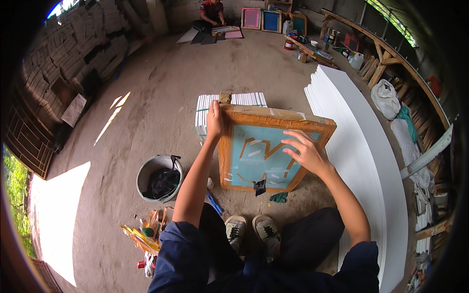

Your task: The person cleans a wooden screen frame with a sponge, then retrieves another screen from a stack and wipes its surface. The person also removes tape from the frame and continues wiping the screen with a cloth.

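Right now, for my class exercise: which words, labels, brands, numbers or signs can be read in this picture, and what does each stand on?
None can be read with certainty.
Wood-framed printing screen: faint pale lettering on its light-blue mesh, too small and blurred.
Red can in the background: any label is too small to read.

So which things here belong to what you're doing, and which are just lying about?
Seem part of the job:
- frame
- left hand, holding its upper left corner
- right hand, open at its upper right

Seem just lying about:
- bucket
- scraps
- blue object
- green cloth
- white boards
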`<state>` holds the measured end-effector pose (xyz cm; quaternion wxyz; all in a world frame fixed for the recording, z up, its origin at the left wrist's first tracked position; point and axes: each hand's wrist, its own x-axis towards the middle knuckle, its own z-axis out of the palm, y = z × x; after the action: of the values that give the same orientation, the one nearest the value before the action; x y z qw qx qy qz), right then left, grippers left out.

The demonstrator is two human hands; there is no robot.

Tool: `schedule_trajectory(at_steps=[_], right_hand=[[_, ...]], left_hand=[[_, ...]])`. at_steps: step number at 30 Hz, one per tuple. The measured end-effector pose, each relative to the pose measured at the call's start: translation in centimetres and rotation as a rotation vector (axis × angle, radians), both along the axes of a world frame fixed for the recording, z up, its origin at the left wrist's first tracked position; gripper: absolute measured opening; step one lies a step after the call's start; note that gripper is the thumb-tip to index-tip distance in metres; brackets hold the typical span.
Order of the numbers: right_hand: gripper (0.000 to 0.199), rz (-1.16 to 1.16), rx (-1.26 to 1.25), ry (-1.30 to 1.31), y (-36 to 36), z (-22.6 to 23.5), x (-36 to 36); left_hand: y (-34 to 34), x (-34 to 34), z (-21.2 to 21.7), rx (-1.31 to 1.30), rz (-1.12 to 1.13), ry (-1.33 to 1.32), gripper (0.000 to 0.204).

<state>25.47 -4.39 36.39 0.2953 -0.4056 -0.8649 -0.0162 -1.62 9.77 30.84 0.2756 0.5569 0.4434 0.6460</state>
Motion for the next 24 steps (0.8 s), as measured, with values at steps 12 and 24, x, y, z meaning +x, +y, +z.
schedule_trajectory(at_steps=[12, 24], right_hand=[[0.050, -0.379, -0.017, -0.108, 18.6, -2.5, 0.4], [0.050, -0.296, 0.030, -0.172, 24.4, 6.2, 0.6]], left_hand=[[8.7, 0.7, -2.7, -0.004, 0.133, 0.108, 0.041], [12.1, 0.9, 5.2, -0.167, 0.218, 0.105, 0.045]])
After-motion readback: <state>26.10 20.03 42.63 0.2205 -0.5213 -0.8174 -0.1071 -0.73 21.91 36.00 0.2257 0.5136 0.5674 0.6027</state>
